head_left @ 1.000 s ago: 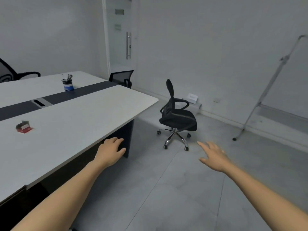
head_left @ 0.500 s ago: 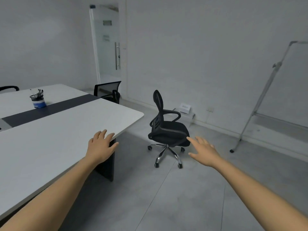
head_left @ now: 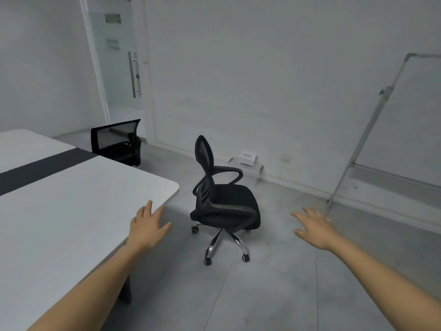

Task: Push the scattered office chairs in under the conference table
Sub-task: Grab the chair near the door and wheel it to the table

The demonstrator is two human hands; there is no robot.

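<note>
Your left hand (head_left: 148,225) and right hand (head_left: 315,229) hold nothing, fingers spread; a one-sided push may spin the black wheeled mesh chair (head_left: 224,204)

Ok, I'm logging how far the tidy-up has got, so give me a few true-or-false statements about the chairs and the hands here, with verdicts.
1. The black office chair stands out on the floor, clear of the conference table. True.
2. The right hand grips the chair's armrest. False: the right hand is open, apart from the chair and holding nothing.
3. The left hand is open near the table's corner. True.
4. Only one chair is in view. False: a second chair with a mesh back stands at the table's far end.
</note>
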